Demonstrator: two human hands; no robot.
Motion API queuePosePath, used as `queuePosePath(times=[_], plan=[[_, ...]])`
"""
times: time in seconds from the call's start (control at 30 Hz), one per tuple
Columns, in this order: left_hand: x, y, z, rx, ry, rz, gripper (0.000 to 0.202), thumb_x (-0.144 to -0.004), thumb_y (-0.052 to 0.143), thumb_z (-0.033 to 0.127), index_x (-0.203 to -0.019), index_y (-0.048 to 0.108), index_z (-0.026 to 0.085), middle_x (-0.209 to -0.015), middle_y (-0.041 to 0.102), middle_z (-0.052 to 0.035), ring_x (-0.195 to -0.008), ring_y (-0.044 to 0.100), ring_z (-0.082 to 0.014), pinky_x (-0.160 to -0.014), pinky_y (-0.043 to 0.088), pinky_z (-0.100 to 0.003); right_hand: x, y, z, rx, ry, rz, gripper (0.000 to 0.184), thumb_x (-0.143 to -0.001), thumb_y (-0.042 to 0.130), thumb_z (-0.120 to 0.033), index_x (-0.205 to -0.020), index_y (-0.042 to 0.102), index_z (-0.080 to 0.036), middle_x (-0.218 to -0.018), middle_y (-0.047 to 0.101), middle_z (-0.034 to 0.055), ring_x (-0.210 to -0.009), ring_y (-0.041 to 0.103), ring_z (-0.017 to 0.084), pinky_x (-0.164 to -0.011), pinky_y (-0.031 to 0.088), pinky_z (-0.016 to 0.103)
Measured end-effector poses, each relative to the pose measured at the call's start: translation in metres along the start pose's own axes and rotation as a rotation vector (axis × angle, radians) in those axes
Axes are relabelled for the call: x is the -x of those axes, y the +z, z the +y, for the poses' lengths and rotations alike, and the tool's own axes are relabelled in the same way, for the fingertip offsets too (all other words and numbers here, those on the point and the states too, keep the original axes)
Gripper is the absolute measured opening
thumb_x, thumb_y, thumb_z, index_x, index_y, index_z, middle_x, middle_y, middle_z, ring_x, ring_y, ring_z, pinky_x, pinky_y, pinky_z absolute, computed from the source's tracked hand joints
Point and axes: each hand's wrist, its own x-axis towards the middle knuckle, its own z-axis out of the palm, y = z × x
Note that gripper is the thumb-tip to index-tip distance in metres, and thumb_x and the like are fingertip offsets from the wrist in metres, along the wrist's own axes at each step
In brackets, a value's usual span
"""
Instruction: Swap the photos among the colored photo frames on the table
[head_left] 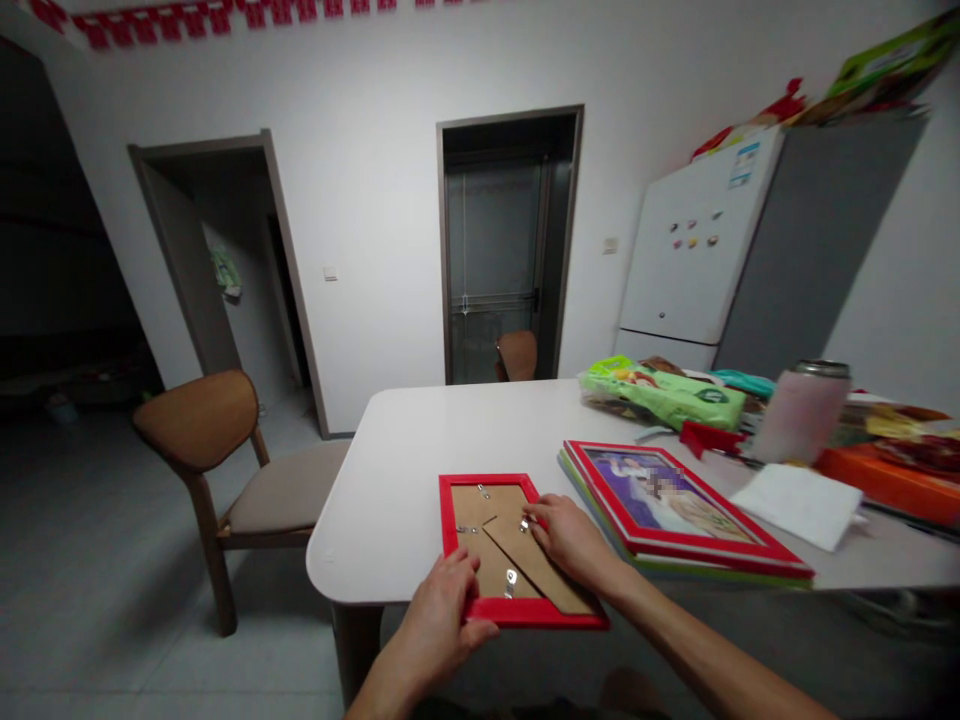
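Note:
A red picture frame lies face down at the table's front edge, its brown backing board and slanted stand facing up. My left hand grips its lower left side, thumb at the near edge and fingers over the left side. My right hand reaches over the right side, fingertips closed at a small metal clip. Other metal clips sit along the remaining sides, one being the near clip. The fingers partly hide the right clip.
Right of my hands lies a stack of frames, topped by a red frame with a picture. Beyond are a green package, a pink jar, white tissue and an orange box. A wooden chair stands left of the table.

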Motion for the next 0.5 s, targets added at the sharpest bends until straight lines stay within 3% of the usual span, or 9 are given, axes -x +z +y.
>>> queuePosePath(times=[0.07, 0.17, 0.23, 0.5], plan=[[0.001, 0.000, 0.000, 0.001, 0.000, -0.001, 0.052, -0.062, 0.064, 0.027, -0.110, 0.049, 0.015, -0.118, 0.048, -0.0114, -0.115, 0.036, -0.0226, -0.096, 0.029, -0.034, 0.011, -0.005, -0.005, -0.076, -0.110, -0.009, 0.028, -0.075, 0.043, -0.025, -0.095, 0.062, -0.019, -0.103, 0.056, 0.0100, -0.097, 0.047, 0.020, -0.085, 0.034, 0.031], [0.001, 0.001, -0.002, 0.006, -0.032, -0.004, 0.057, -0.062, 0.063, 0.027, -0.115, 0.045, 0.016, -0.122, 0.045, -0.0124, -0.117, 0.033, -0.0226, -0.097, 0.027, -0.035, 0.025, -0.013, -0.015, -0.232, -0.263, -0.176, 0.025, -0.070, 0.049, -0.024, -0.090, 0.065, -0.023, -0.110, 0.052, 0.0075, -0.101, 0.047, 0.020, -0.087, 0.035, 0.032], [0.001, 0.002, -0.003, 0.008, -0.046, -0.008, 0.059, -0.062, 0.063, 0.028, -0.117, 0.044, 0.016, -0.124, 0.043, -0.0126, -0.118, 0.032, -0.0226, -0.097, 0.026, -0.036, 0.030, -0.015, -0.022, -0.292, -0.292, -0.259, 0.022, -0.068, 0.052, -0.022, -0.085, 0.067, -0.024, -0.108, 0.053, 0.0068, -0.099, 0.048, 0.019, -0.085, 0.037, 0.031], [0.000, 0.003, -0.004, 0.023, -0.030, -0.004, 0.054, -0.062, 0.062, 0.027, -0.114, 0.047, 0.018, -0.121, 0.047, -0.0107, -0.117, 0.034, -0.0226, -0.097, 0.027, -0.037, 0.024, 0.003, -0.029, -0.254, -0.336, -0.110, 0.015, -0.069, 0.054, -0.024, -0.073, 0.068, -0.026, -0.092, 0.058, 0.0034, -0.087, 0.051, 0.018, -0.080, 0.038, 0.033]])
